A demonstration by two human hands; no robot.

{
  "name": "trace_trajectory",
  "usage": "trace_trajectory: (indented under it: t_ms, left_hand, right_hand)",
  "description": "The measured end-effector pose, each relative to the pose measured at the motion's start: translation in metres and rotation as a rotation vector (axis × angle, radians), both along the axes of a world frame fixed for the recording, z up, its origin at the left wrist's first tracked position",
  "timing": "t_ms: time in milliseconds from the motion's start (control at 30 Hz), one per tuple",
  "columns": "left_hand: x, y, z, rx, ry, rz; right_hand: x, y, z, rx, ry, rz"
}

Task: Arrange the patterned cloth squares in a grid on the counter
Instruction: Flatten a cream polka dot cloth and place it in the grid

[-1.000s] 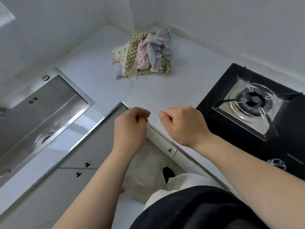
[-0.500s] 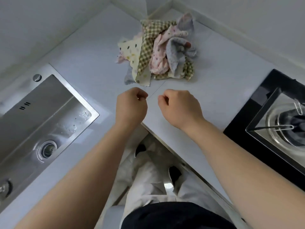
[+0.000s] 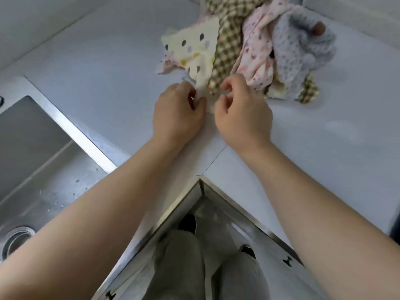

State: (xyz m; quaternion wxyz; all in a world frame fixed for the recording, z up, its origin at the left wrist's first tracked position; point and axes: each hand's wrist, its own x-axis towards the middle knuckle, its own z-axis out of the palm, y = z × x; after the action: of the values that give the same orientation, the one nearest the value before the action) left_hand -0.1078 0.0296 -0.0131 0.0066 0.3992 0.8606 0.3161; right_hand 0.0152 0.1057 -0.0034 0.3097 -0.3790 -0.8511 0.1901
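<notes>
A pale grey desk (image 3: 86,61) holds a shiny metal sink (image 3: 32,148) on the left. A messy pile of patterned cloth squares (image 3: 259,50) lies at its far corner. The left hand (image 3: 177,118) pinches the near tip of the cream dotted cloth square (image 3: 194,46). The right hand (image 3: 244,118) curls its fingers beside it; I cannot tell if it holds anything

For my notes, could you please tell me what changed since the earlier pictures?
Both hands reached forward to the cloth pile. The left hand pinches the cream spotted cloth by its near corner; the right hand hovers curled beside it, hold unclear. The pile stays heaped.
</notes>
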Motion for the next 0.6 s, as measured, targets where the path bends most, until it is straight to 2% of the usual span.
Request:
trace_trajectory:
  t_ms: [133,267,367,467,600]
  left_hand:
    - [0.001,-0.007,-0.013,0.298,0.064,-0.033]
    - [0.007,-0.011,0.003,0.493,-0.062,-0.011]
    - [0.026,-0.024,0.038,0.599,-0.112,-0.027]
    - [0.051,-0.049,0.085,0.692,-0.232,-0.058]
    - [0.088,-0.088,0.152,0.817,-0.429,-0.209]
  right_hand:
    - [0.007,-0.010,-0.017,0.125,0.022,-0.006]
    - [0.006,-0.022,-0.006,0.203,-0.116,0.090]
    - [0.012,-0.043,0.015,0.277,-0.206,0.094]
    - [0.034,-0.077,0.044,0.202,-0.083,0.032]
    - [0.078,-0.119,0.088,0.239,-0.032,-0.035]
